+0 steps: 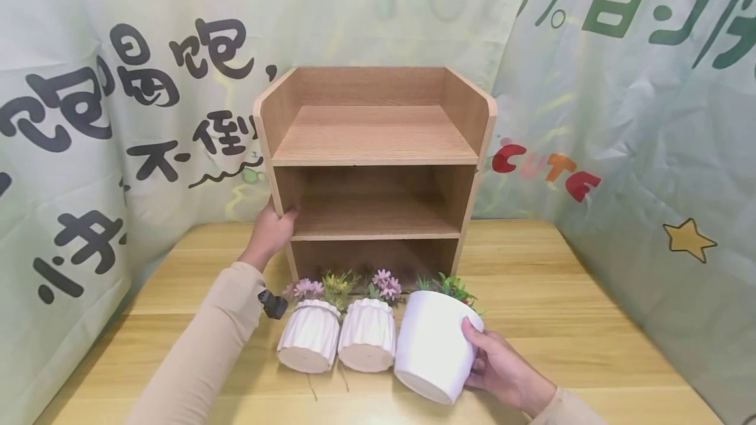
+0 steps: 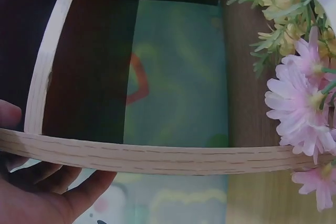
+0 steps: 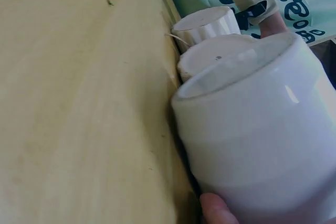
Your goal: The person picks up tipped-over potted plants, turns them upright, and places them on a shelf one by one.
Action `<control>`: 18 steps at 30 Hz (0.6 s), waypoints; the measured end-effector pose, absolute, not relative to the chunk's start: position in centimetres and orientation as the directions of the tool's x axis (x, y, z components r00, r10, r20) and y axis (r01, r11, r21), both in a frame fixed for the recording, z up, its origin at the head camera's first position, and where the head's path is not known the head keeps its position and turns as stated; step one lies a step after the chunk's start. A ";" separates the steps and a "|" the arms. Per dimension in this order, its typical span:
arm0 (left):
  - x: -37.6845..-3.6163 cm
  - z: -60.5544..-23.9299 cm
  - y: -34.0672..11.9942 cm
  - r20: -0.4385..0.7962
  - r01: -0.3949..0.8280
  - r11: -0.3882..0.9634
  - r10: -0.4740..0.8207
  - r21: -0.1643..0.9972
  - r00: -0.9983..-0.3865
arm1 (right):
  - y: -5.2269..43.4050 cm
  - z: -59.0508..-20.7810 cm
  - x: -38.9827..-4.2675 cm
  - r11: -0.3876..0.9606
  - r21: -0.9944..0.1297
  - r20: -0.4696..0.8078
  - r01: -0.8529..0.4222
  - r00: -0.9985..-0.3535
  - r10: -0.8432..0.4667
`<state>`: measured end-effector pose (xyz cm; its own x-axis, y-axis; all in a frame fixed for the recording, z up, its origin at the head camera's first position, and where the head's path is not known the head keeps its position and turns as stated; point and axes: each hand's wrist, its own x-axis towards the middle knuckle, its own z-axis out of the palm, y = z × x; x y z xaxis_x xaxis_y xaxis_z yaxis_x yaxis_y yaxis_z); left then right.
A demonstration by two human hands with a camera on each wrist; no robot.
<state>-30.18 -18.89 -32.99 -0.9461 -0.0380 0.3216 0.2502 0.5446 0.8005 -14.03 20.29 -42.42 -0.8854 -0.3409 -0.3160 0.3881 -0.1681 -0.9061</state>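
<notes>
L hand [image 1: 272,233] gripping shelf unit [image 1: 375,133], R hand [image 1: 504,367] clamped on tilted wht pot [image 1: 436,346]

At the centre of the frame a wooden shelf [image 1: 375,136] stands on a table [image 1: 531,281], its left side panel gripped by the left hand [image 1: 270,233]. At lower centre, two fluted pots [image 1: 367,335] of flowers [image 1: 386,286] tip their bases towards the camera. Just right of them, the right hand [image 1: 503,371] holds a smooth white pot [image 1: 436,346], also tilted. Printed cloth [image 1: 384,31] fills the upper frame.
</notes>
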 end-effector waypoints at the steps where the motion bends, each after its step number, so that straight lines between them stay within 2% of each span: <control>1: -30.2 -33.0 -18.8 0.328 0.257 0.543 -0.036 0.800 -0.944 | 20.3 -42.4 -14.1 -0.167 -0.909 -0.310 0.383 -0.887 -0.343; 12: -30.2 -32.8 -18.5 0.344 0.281 0.534 -0.018 0.797 -0.939 | 20.3 -41.9 -14.1 -0.135 -0.931 -0.302 0.341 -0.922 -0.244; 18: -30.1 -32.9 -18.7 0.309 0.250 0.520 -0.029 0.817 -0.951 | 20.6 -41.6 -14.0 -0.105 -0.944 -0.280 0.311 -0.929 -0.240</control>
<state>-30.12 -18.74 -32.90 -0.9506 -0.0288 0.3092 0.2498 0.5204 0.8166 -14.01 20.59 -41.62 -0.9295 -0.2404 -0.2798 0.3114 -0.1047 -0.9445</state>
